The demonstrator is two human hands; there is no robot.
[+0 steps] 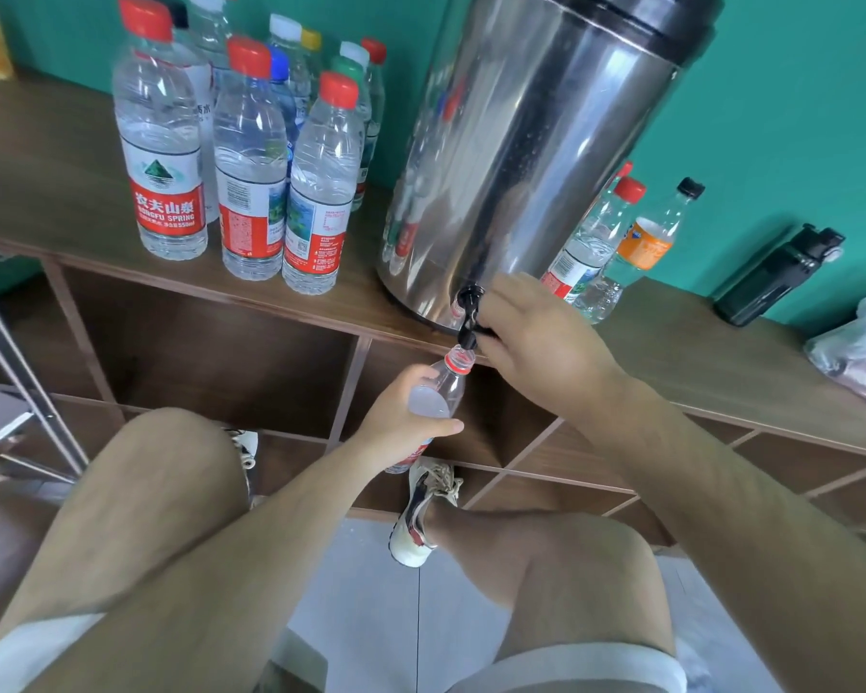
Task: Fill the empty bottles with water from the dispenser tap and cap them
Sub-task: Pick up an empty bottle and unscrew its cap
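Below the tap (471, 312), a bottle (452, 387) held to the spout

At the bottom of the frame, two bare knees (171, 472) in pale shorts flank a grey tiled floor (396, 617). A laced shoe (423, 507) is planted just above, near the centre.

Past them, at mid-frame, the left grip (401, 407) is clamped round the bottle's shoulder, fingers and thumb curled about the clear plastic. The bottle is uncapped and tilted, its red-ringed mouth up and to the right, just under the black spout. Its lower end hangs in front of the open wooden shelf (211, 352) cubbies. Whether water is running cannot be told.

Right of the bottle, the right grip (536, 332) is closed on the tap's black lever, fingers curled over it, at the foot of the steel dispenser (546, 142). The dispenser stands near the front edge of the brown counter (46, 167) and fills the upper middle of the frame.

At upper left, a cluster of capped bottles (246, 157) stands upright on the counter. Those in front have red caps; white, blue, yellow and green caps show behind.

Right of the dispenser and partly behind it stand a red-capped bottle (591, 242) and an orange-label bottle (646, 242) with a black cap. Farther right, a black flask (776, 277) stands by the teal wall (796, 117). A plastic bag (861, 342) lies at the right edge.
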